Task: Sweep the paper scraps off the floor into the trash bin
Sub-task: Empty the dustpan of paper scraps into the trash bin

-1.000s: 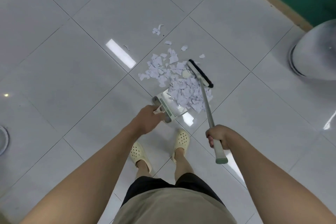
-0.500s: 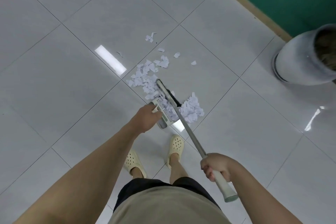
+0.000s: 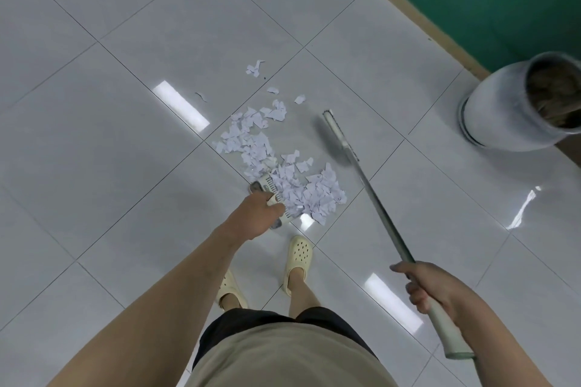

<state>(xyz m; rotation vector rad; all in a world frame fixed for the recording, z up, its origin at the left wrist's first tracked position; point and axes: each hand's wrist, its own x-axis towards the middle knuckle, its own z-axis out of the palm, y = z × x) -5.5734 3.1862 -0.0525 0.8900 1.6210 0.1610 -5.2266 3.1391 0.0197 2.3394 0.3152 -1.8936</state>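
White paper scraps (image 3: pixel 267 151) lie in a loose heap on the pale tiled floor, with a thicker pile (image 3: pixel 314 195) lying on and around the dustpan (image 3: pixel 273 195). My left hand (image 3: pixel 257 214) grips the dustpan's handle at its near edge. My right hand (image 3: pixel 430 286) is closed around the broom (image 3: pixel 377 204) near the end of its long grey handle. The broom head (image 3: pixel 338 135) sits to the right of the scraps, apart from them. A few stray scraps (image 3: pixel 254 67) lie farther away. The white trash bin (image 3: pixel 503 110) stands at the far right by the wall.
A green wall with a tan skirting strip (image 3: pixel 408 6) runs along the upper right. My two feet in cream clogs (image 3: pixel 298 258) stand just behind the dustpan. Bright light reflections mark the glossy tiles.
The broom head swept scraps toward the dustpan, then swung out to the right, away from the pile. More scraps now lie on the dustpan. My left hand stayed on the dustpan.
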